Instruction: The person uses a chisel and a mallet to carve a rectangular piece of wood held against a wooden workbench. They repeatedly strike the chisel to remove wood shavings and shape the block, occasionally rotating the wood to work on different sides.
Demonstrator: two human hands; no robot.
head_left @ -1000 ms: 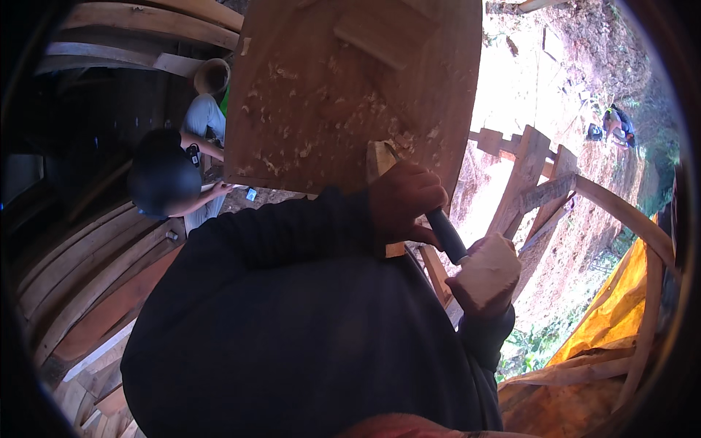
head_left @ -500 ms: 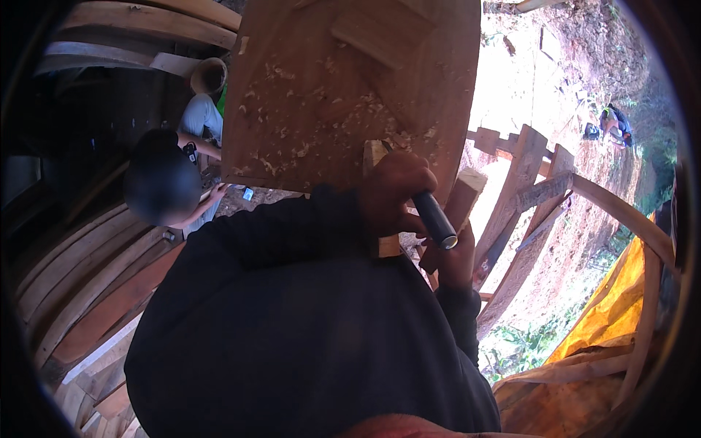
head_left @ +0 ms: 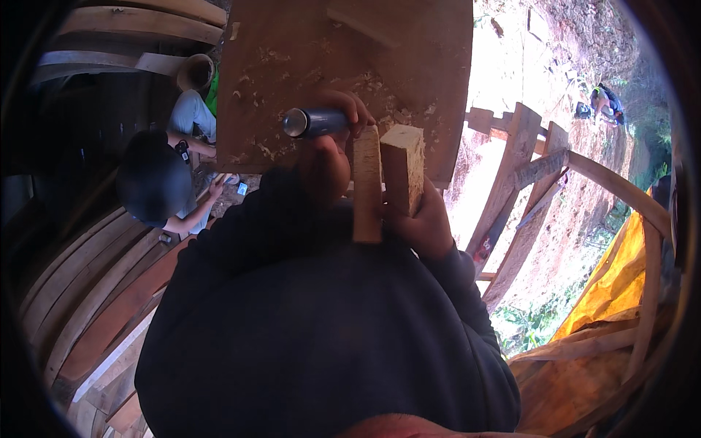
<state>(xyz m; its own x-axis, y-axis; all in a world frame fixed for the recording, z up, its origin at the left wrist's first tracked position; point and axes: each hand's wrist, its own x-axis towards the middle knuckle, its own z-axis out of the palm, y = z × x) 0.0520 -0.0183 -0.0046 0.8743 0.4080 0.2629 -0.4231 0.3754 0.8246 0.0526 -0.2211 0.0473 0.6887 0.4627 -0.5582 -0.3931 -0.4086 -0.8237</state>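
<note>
My left hand [head_left: 328,157] is closed on what looks like a chisel; its dark cylindrical handle [head_left: 321,123] points left, with a round metal end cap. The blade is hidden. Right beside those fingers stands a narrow strip of wood [head_left: 367,190], close to my chest; I cannot tell which hand bears it. A thicker wooden block [head_left: 404,171] with a pale, rough end is gripped by my right hand [head_left: 427,226], just right of the strip. Both pieces are upright, a thin gap between them at the top. Beyond my hands lies a wooden tabletop [head_left: 292,44] scattered with shavings.
A flat piece of wood [head_left: 365,29] lies on the tabletop's far part. At left a person [head_left: 161,175] crouches beside stacked curved planks [head_left: 95,285]. A wooden frame [head_left: 511,168] stands at right, with an orange tarp [head_left: 610,285] nearer. Another person [head_left: 606,106] is far off.
My left hand has moved left, and the chisel handle has swung from pointing toward me to pointing left. My right hand has brought the block left, beside the strip, nearer my chest.
</note>
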